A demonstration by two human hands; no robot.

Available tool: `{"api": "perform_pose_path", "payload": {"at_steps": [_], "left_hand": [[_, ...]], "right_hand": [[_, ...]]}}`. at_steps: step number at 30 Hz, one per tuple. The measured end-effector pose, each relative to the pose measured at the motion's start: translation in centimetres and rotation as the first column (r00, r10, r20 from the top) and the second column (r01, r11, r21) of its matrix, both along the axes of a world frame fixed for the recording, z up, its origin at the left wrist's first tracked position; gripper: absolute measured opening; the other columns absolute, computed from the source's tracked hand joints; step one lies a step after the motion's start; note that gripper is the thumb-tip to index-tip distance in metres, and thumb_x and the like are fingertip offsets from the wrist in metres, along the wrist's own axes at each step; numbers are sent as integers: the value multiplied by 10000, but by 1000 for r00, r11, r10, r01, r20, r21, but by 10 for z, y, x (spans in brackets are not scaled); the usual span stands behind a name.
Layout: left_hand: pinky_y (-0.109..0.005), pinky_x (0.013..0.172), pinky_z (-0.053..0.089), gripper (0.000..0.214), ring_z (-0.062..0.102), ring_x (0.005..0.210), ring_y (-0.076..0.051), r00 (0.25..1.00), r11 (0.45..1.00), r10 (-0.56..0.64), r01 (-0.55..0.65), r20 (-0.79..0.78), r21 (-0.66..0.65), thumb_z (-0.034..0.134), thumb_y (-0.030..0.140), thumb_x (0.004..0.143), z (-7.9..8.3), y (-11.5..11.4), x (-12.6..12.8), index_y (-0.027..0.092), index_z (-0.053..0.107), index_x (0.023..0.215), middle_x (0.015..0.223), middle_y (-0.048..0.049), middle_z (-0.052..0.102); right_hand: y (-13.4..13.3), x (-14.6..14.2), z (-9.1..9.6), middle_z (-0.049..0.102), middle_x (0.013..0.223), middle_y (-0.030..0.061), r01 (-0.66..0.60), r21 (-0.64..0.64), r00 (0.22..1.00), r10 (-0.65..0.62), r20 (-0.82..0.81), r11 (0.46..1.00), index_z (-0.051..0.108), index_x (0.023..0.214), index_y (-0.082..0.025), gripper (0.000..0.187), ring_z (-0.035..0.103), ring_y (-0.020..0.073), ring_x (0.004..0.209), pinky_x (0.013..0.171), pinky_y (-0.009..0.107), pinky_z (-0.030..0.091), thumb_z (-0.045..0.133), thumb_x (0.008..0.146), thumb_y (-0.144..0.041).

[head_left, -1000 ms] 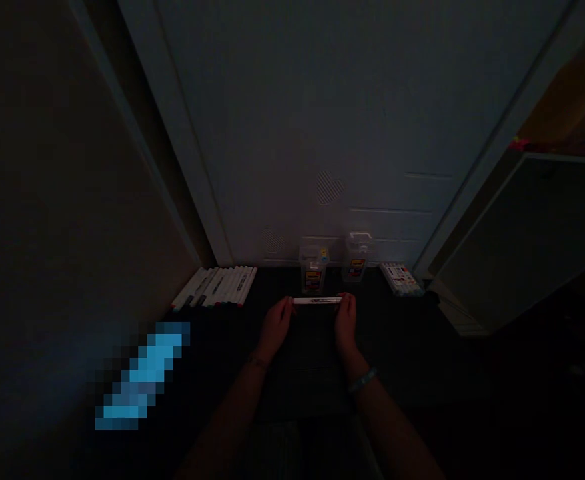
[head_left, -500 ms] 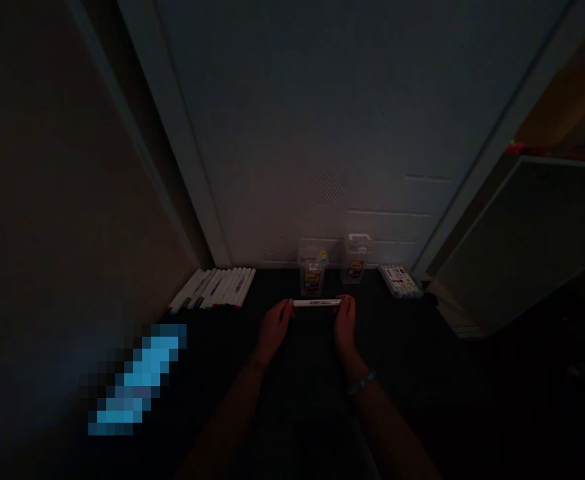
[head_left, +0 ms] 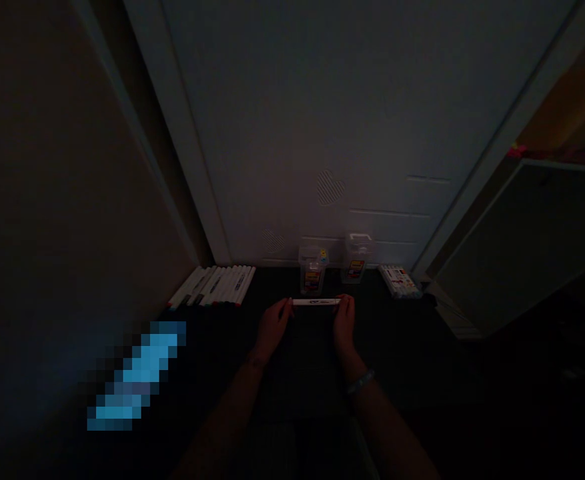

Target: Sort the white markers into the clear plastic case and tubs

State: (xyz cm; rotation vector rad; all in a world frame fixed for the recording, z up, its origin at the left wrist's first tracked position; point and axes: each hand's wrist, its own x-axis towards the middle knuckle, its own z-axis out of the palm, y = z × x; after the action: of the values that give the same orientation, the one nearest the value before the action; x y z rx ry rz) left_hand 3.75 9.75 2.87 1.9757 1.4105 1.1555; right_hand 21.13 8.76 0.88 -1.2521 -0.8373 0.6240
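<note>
A white marker (head_left: 316, 302) with dark print along its barrel is held level above the dark tabletop. Its left end is pinched by my left hand (head_left: 274, 325), and its right end by my right hand (head_left: 344, 325). Just beyond it stands a clear plastic case (head_left: 313, 272) with a coloured label. A second clear case (head_left: 356, 260) with a handle at its top is farther back to the right. On the left, a row of white markers (head_left: 215, 287) lies side by side, some with coloured ends.
At the back right lies a flat pack (head_left: 400, 281) with a printed white face. A pale panel (head_left: 282, 133) with striped hearts rises behind the dark table (head_left: 292, 373). A bright blue pixelated patch (head_left: 142, 373) is at the left. The scene is very dim.
Both hands keep hold of the marker almost unmoved. The view has shifted very slightly.
</note>
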Motion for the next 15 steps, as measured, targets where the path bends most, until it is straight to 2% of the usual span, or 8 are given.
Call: {"api": "perform_pose_path", "payload": {"at_steps": [15], "left_hand": [[-247, 637, 397, 398, 558, 646, -151, 1000, 1000, -8, 8, -23, -18, 301, 438, 883, 0, 0, -1, 205, 543, 669, 689, -4, 606]], "right_hand": [[0, 0, -1, 396, 617, -45, 3, 3, 1000, -3, 0, 1000, 488, 831, -214, 328, 377, 120, 550, 530, 233, 318, 299, 872, -479]]}}
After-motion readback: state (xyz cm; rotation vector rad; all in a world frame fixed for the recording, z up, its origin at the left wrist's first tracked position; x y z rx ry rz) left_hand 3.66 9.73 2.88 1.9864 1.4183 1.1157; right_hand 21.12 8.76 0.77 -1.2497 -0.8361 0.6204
